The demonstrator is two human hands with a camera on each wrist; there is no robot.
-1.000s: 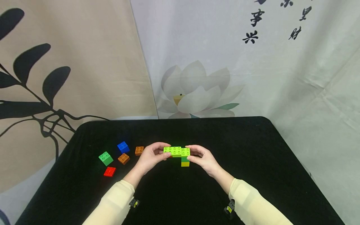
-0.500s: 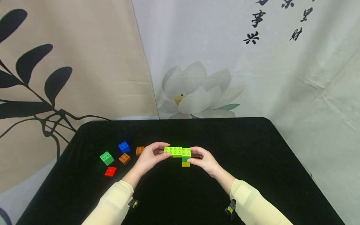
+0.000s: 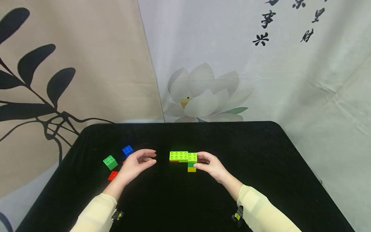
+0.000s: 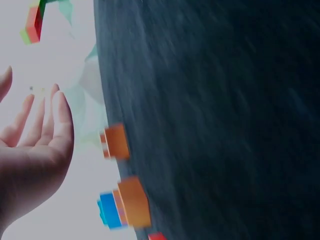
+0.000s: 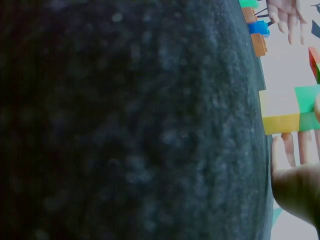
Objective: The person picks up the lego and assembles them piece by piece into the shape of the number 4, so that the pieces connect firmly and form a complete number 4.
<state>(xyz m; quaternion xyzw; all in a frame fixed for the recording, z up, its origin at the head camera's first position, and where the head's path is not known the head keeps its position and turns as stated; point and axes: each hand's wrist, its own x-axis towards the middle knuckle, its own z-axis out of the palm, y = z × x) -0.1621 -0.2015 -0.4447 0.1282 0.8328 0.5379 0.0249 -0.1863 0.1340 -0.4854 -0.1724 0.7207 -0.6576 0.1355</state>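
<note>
My right hand [image 3: 213,166] pinches the right end of a joined toy-brick assembly [image 3: 178,156] between thumb and fingers. Lime green bricks run along its top, with a red piece beneath the left part. Below the right end are a green and a yellow brick, and the yellow one [image 5: 281,124] shows clearly in the right wrist view. Apart from the assembly, to its left, my left hand [image 3: 134,166] has its fingers extended and loosely bent, holding nothing. In the left wrist view its palm [image 4: 37,160] is bare.
Loose bricks lie on the black-covered table [image 3: 255,154] at left: blue [image 3: 127,150], green [image 3: 110,162], red [image 3: 112,175]. The left hand mostly hides two orange bricks in the head view; the left wrist view shows one [image 4: 117,142] and another [image 4: 134,201]. A printed curtain [image 3: 116,64] hangs behind.
My left hand has let go of the assembly's left end and moved left, toward the loose bricks. The right hand still holds the assembly in nearly the same place.
</note>
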